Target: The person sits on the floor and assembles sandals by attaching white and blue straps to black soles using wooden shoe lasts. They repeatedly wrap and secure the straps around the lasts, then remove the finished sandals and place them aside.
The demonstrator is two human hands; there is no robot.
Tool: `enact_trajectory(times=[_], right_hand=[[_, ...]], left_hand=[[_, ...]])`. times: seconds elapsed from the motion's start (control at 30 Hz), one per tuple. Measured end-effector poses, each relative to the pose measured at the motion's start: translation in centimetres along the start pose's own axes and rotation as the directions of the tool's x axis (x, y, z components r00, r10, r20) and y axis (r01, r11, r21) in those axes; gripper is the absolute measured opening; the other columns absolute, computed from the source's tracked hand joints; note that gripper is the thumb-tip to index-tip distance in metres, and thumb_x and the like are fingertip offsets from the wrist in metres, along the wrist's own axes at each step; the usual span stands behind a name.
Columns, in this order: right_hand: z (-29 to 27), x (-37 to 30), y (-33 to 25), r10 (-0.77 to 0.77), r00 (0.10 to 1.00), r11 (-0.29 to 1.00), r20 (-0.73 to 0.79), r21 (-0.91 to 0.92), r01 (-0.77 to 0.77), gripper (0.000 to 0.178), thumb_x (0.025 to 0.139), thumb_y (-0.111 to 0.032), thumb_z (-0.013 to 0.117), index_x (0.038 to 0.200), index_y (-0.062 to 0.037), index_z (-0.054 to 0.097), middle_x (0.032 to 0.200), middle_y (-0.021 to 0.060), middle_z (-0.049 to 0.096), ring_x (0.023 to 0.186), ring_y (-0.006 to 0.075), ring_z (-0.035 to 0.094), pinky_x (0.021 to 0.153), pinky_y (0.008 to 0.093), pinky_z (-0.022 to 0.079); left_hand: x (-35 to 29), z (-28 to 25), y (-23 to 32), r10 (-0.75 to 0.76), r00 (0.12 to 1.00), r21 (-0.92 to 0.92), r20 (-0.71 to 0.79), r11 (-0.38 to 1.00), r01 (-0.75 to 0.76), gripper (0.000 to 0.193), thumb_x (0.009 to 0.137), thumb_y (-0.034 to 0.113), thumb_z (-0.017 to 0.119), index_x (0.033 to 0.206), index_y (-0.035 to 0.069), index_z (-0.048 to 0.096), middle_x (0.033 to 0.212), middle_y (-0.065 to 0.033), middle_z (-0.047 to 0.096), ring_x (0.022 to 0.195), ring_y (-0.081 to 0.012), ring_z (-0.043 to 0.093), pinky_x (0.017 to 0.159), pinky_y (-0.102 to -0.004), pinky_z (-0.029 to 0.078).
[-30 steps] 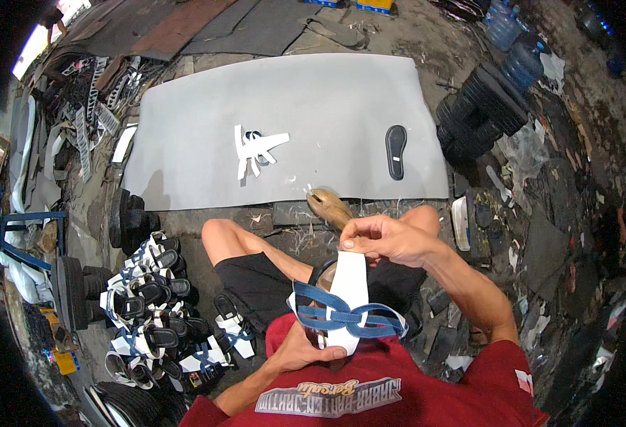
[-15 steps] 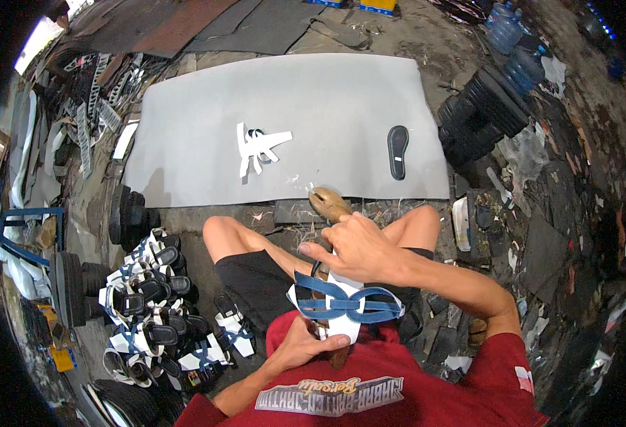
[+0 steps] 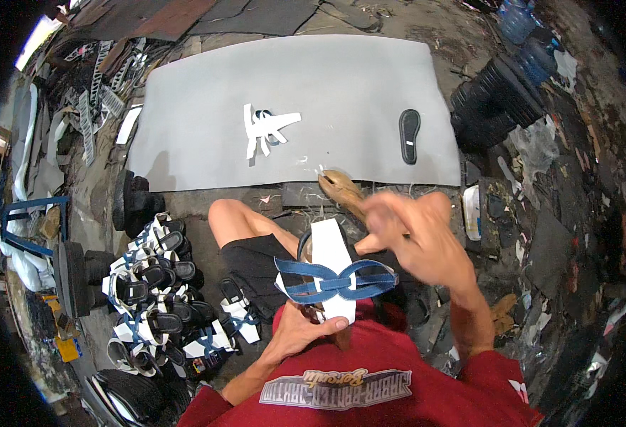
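White-and-blue sandal upper (image 3: 333, 249) lies above the black shorts (image 3: 247, 276), its white length running away from the torso and its blue straps (image 3: 367, 287) spreading to both sides. Left hand (image 3: 302, 333) grasps the near end: thumb laid across the top face, other fingers hidden beneath. Left forearm (image 3: 252, 377) runs low beside the red shirt (image 3: 455, 391). Right hand (image 3: 409, 231) is raised to the right of the upper, apart from its white part, with the right forearm (image 3: 466, 309) steeply upright in view. Its fingers are bent and motion-blurred; whether they grip anything cannot be determined. To the left, sandals (image 3: 165, 324) lie heaped. Farther out, a brown wooden form (image 3: 341, 188) slants toward a grey sheet (image 3: 341, 78) bearing a white strap piece (image 3: 264, 128) and a black sole (image 3: 408, 135).
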State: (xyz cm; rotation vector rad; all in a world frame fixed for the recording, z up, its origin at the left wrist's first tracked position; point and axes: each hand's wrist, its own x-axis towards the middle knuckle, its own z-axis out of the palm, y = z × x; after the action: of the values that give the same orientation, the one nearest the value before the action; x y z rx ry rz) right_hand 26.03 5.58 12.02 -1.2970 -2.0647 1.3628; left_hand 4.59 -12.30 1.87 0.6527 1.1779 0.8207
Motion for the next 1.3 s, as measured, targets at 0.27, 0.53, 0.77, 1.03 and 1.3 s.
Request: enact_trajectory(times=[0.27,0.53,0.77,1.03,1.3], right_hand=[[7.6,-3.0,3.2,-0.009,0.967,0.993,-0.255,-0.114,-0.021,0.022,0.104,-0.019,0.072,0.098,0.0017,0.072,0.075,0.0200,0.068,0.061,0.0298,0.071,0.056,0.0406,0.052],[7.7,-2.5,3.3,-0.019,0.959,0.996,-0.282,-0.091,-0.007,0.025,0.105,-0.028,0.069,0.094,-0.0055,0.071,0.075,0.0194,0.069,0.070,0.0406,0.071,0.061,0.0487,0.053],[7.8,-2.9,3.7,-0.011,0.956,0.998,-0.292,-0.065,-0.008,0.025,0.105,-0.027,0.069,0.094,-0.0051,0.070,0.077,0.0187,0.070,0.071,0.0408,0.072,0.063,0.0493,0.053],[8.0,-3.2,5.9,0.078,0.932,0.991,-0.353,0.132,-0.033,0.025,0.103,-0.028,0.073,0.099,-0.0032,0.072,0.080,0.0183,0.072,0.073,0.0378,0.075,0.064,0.0472,0.054],[6.3,-6.2,8.2,0.162,0.974,0.860,0.160,0.461,-0.219,0.027,0.106,-0.025,0.073,0.115,0.0001,0.073,0.080,-0.0002,0.067,0.069,0.0073,0.057,0.062,0.0288,0.047]], left_hand=[[1.2,-0.8,-0.3,0.091,0.995,-0.099,0.045,0.991,-0.086,0.093,0.079,0.022,0.098,0.151,0.004,0.042,0.133,-0.0095,0.063,0.119,-0.0210,0.064,0.105,-0.0388,0.053],[1.3,1.7,-0.1,-0.165,0.980,-0.347,-0.108,0.930,0.118,0.071,0.099,0.048,0.073,0.147,0.002,0.049,0.132,-0.0108,0.063,0.121,-0.0212,0.061,0.102,-0.0393,0.051],[1.6,3.4,1.9,-0.120,0.974,-0.190,-0.191,0.978,0.083,0.056,0.110,0.048,0.061,0.144,0.004,0.053,0.129,-0.0095,0.062,0.119,-0.0184,0.059,0.099,-0.0389,0.051],[2.0,3.4,0.8,-0.051,0.967,-0.226,-0.251,0.974,-0.007,0.047,0.108,0.039,0.070,0.140,0.008,0.054,0.119,-0.0045,0.064,0.106,-0.0144,0.061,0.092,-0.0330,0.052],[2.0,2.9,0.5,-0.158,0.958,-0.404,-0.238,0.914,0.050,0.045,0.107,0.041,0.071,0.134,0.007,0.061,0.119,-0.0049,0.067,0.109,-0.0147,0.062,0.096,-0.0352,0.052]])
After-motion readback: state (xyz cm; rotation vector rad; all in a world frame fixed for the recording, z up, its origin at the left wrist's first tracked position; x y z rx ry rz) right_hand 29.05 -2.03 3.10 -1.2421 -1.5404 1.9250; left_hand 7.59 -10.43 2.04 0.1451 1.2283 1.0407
